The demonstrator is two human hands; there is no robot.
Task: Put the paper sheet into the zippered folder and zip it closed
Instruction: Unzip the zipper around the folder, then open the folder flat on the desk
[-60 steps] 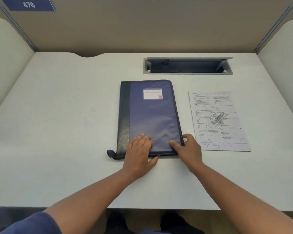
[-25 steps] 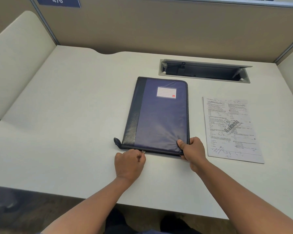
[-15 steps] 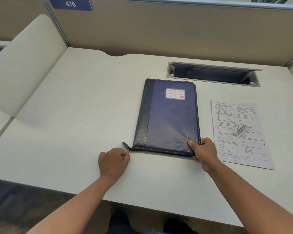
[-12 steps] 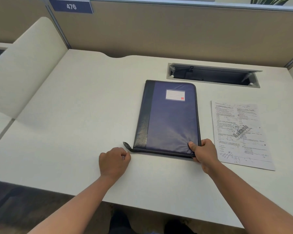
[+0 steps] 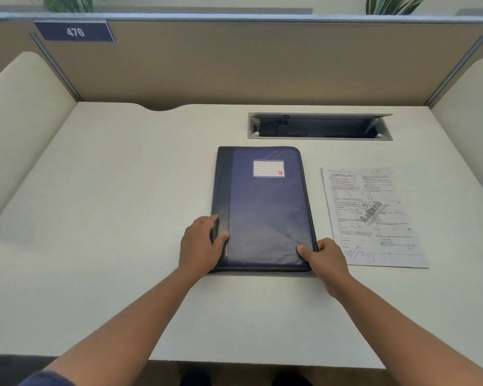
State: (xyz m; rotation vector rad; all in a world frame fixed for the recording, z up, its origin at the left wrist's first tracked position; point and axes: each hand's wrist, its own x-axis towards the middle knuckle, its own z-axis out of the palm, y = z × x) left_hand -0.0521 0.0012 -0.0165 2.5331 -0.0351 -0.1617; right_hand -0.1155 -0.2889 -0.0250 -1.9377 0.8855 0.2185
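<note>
With my left hand (image 5: 200, 243) laid flat on the zippered folder (image 5: 265, 210) and my right hand (image 5: 322, 256) pinching its near corner, I judge opening comes next; the paper sheet (image 5: 371, 215) waits alongside on the desk (image 5: 109, 207).

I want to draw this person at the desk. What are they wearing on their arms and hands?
Nothing much. Both forearms are bare right down to the wrists, and the left hand and right hand have no gloves. No rings, watch or bracelets show. The only clothing in sight is a dark blue sleeve high on the left arm, at the picture's bottom edge.
</note>
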